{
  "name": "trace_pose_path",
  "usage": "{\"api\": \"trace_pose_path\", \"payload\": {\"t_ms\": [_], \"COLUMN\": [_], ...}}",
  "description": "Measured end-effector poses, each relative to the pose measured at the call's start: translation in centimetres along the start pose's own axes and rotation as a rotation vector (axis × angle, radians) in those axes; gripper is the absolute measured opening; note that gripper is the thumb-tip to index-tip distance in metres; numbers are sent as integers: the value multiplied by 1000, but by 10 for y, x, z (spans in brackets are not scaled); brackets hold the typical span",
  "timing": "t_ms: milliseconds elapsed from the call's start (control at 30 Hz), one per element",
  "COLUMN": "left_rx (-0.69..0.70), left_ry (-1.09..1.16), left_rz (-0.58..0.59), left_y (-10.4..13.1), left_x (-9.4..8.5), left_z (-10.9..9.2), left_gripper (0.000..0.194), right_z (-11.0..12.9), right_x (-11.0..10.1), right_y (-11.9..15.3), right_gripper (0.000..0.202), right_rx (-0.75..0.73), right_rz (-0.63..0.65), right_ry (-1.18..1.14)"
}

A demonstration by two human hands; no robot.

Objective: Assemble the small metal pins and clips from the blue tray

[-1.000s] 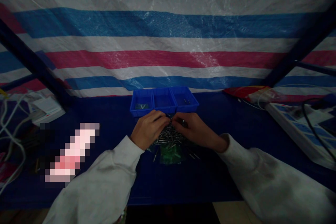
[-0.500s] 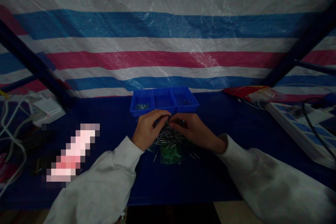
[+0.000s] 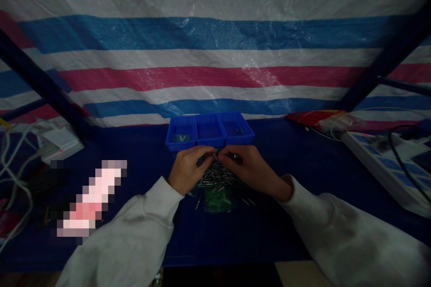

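Between my hands lies a heap of thin, shiny metal pieces that look like screws (image 3: 217, 177). My left hand (image 3: 190, 166) is over the left side of the heap, thumb and fingertips pinched together. From the other side my right hand (image 3: 251, 166) is pinched too, its fingertips almost meeting the left ones. A small metal piece seems to show at the fingertips, too small and dark to name. Just in front of the heap is a green plastic packet (image 3: 218, 201). Behind the hands stand three joined blue bins (image 3: 209, 131); the left one holds a small clear packet (image 3: 181, 137).
White cables (image 3: 15, 175) and a white box (image 3: 62, 141) lie at the left, near a pixelated pink-white object (image 3: 94, 199). On the right are a long white-and-blue case (image 3: 387, 170) and a red package (image 3: 313, 118). A striped tarp (image 3: 215, 33) hangs behind the blue table (image 3: 235, 242).
Both hands stay pinched over the heap; the fingertips have shifted slightly, and the small metal piece between them shows a little more. The rest looks the same.
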State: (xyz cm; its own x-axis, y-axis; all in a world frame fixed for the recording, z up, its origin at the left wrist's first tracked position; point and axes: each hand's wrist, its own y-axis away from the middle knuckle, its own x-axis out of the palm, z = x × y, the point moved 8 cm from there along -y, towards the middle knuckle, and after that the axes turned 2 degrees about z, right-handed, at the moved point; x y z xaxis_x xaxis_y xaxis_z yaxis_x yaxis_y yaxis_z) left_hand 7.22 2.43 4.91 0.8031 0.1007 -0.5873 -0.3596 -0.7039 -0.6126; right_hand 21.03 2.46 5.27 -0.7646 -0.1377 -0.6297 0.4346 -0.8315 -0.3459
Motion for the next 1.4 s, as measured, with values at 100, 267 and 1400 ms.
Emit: {"api": "trace_pose_path", "payload": {"t_ms": [100, 267, 1400], "left_rx": [-125, -242, -213], "left_ry": [114, 355, 77], "left_rz": [6, 76, -104], "left_y": [-1, -4, -5], "left_x": [0, 4, -18], "left_z": [7, 9, 20], "left_gripper": [10, 11, 15], "right_z": [-8, -16, -29], "right_x": [-7, -2, 0], "right_y": [-2, -5, -8], "right_gripper": [25, 17, 20], "right_rx": [31, 14, -84], "right_rz": [-35, 89, 119], "right_ry": [-86, -183, 394]}}
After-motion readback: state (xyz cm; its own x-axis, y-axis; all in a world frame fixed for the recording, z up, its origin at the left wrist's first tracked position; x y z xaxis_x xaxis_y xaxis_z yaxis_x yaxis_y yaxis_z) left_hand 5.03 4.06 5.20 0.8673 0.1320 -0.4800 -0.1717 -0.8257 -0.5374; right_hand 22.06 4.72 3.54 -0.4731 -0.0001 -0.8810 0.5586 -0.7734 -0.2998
